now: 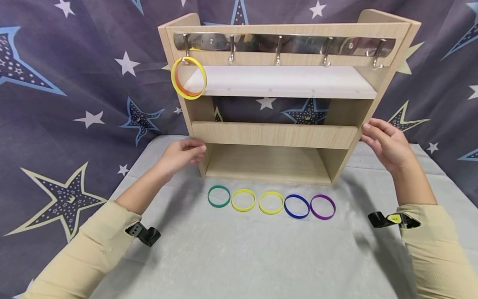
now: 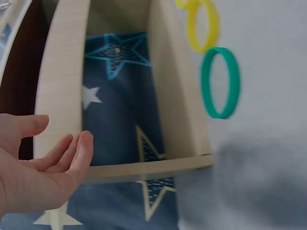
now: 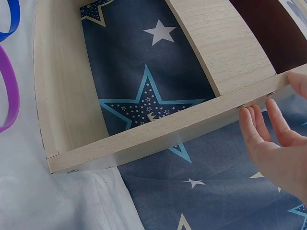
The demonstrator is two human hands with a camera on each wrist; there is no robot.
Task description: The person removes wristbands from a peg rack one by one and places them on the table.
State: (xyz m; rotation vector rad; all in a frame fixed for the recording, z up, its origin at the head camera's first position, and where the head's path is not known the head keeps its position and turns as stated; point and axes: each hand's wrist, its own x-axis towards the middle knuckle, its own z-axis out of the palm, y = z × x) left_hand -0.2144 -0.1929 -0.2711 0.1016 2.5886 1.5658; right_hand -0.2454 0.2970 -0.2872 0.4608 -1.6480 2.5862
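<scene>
A light wooden shelf unit point(image 1: 276, 135) stands upright, with a metal hook rail point(image 1: 257, 42) along its top. A yellow wristband point(image 1: 205, 79) and an orange wristband point(image 1: 183, 89) hang together from the leftmost hook. Beside the unit's lower left side is my left hand point(image 1: 183, 154), its fingers loosely bent and nothing held. My right hand point(image 1: 390, 143) touches the right side panel with its fingertips; in the right wrist view its thumb is at the panel's front edge. In front of the unit lie a green wristband point(image 1: 209, 199), two yellow wristbands point(image 1: 233, 203), a blue wristband point(image 1: 286, 207) and a purple wristband point(image 1: 334, 209).
The table point(image 1: 254, 257) has a pale grey cloth. A dark curtain with stars point(image 1: 89, 118) hangs behind and beside the unit. The other hooks point(image 1: 279, 50) on the rail carry nothing. Small black devices point(image 1: 143, 234) are fixed at both sleeve cuffs.
</scene>
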